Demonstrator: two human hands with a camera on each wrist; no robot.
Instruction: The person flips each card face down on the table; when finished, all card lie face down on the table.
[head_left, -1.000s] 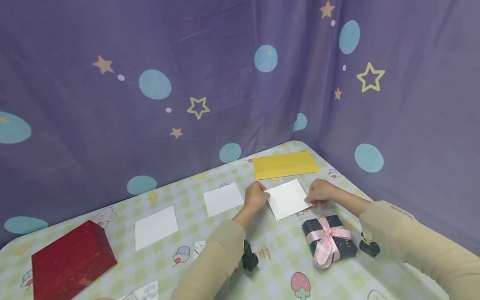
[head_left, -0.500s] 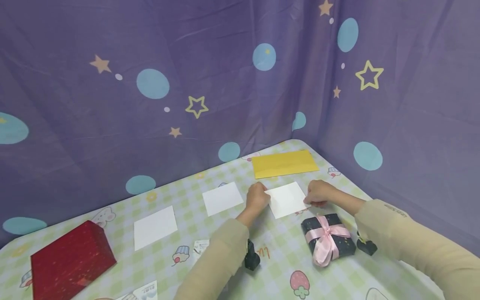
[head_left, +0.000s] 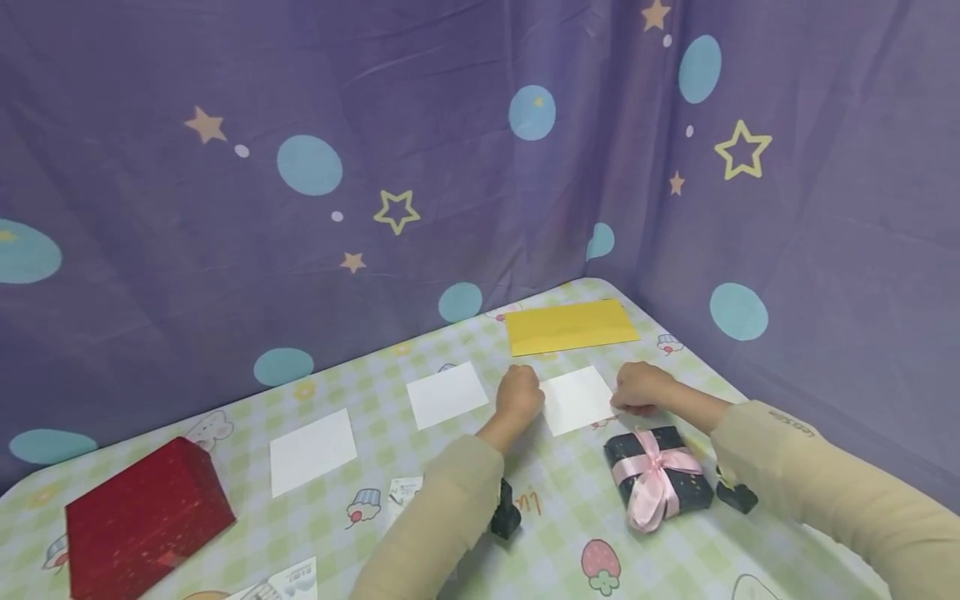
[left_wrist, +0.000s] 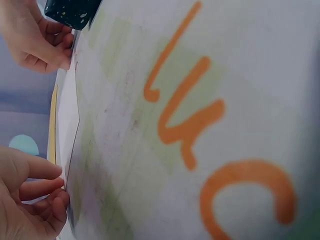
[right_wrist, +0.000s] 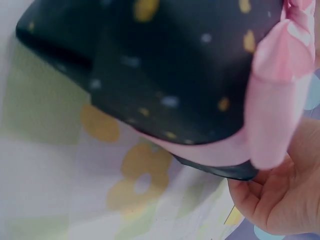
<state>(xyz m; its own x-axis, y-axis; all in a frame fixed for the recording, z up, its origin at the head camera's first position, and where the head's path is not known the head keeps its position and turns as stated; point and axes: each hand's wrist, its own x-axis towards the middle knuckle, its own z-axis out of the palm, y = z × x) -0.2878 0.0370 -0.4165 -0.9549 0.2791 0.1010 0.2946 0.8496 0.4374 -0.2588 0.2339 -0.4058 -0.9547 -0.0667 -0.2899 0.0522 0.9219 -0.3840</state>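
A white card (head_left: 577, 400) lies on the tablecloth between my two hands. My left hand (head_left: 519, 400) is at its left edge; the left wrist view shows the thumb and loosely bent fingers (left_wrist: 47, 187) slightly apart there. At the card's right corner, my right hand (head_left: 641, 387) pinches the edge, though its fingertips are partly hidden. Just in front of that hand sits a small dark gift box (head_left: 658, 475) with a pink ribbon bow. In the right wrist view the box (right_wrist: 175, 80) covers much of the scene and hides the card.
A yellow envelope-like sheet (head_left: 573, 327) lies behind the card. Two more white cards, a nearer one (head_left: 313, 452) and a farther one (head_left: 447, 396), lie to the left. A red box (head_left: 150, 517) stands at far left. Printed papers (head_left: 288, 583) lie near the front, and a purple curtain (head_left: 450, 150) encloses the back.
The white card has settled flatter on the table. My left thumb, which overlapped its corner, no longer shows on it, and the left hand has turned slightly. The right hand stays at its corner.
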